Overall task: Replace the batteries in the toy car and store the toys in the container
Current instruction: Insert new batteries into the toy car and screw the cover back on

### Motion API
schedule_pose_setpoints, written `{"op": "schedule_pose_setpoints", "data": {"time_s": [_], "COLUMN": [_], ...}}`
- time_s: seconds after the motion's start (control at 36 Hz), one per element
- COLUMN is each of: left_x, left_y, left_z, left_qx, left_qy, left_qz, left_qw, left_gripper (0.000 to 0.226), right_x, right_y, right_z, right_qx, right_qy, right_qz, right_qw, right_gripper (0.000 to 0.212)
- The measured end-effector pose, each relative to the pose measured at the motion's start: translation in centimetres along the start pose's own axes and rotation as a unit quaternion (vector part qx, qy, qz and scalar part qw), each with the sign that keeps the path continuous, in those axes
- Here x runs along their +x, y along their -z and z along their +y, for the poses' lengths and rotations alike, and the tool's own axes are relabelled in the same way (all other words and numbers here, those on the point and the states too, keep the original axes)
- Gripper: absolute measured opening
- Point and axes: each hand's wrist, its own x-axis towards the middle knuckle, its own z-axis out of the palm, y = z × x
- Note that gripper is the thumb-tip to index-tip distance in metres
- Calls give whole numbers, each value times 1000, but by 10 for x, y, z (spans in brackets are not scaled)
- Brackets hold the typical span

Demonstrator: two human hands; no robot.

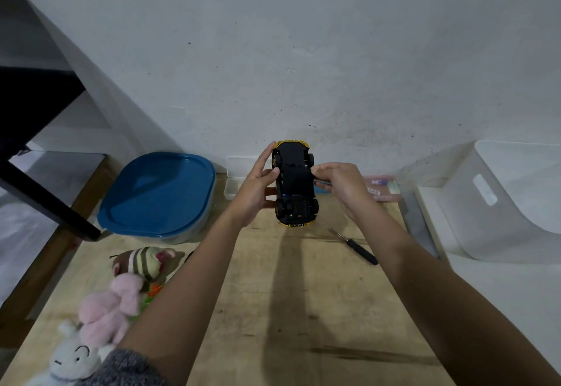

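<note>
Near edge, left: three plush toys on the wooden table [303, 309]: white plush [74, 355], pink plush [109, 309], striped plush [142, 262]. None is in a container.

Mid-table, right: screwdriver [356, 247] lies loose.

Above the table: toy car [296, 185] held underside up. Left hand [255, 191] grips its side, thumb on the chassis. Right hand [343, 185] has curled fingers pinching the opposite edge.

Far left: container [158, 194], blue lid on, contents hidden. Far right: battery pack [381, 186], then white bin [510, 200], inside unreadable.
</note>
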Motion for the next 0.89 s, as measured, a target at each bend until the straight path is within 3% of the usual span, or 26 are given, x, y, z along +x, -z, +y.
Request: {"op": "schedule_pose_setpoints", "data": {"time_s": [0.25, 0.64, 0.89], "left_x": [2, 1, 1], "left_y": [1, 1, 0], "left_z": [0, 0, -3], "left_qx": [-3, -5, -8], "left_qy": [2, 8, 7], "left_qz": [0, -9, -4], "left_qw": [1000, 1000, 1000], "left_gripper": [49, 50, 47], "right_x": [0, -7, -8], "right_y": [-1, -1, -3], "right_z": [-3, -3, -4], "right_qx": [8, -73, -152], "right_qy": [1, 47, 96], "right_qz": [1, -5, 23], "right_qw": [1000, 996, 983], "right_gripper": [4, 21, 21]}}
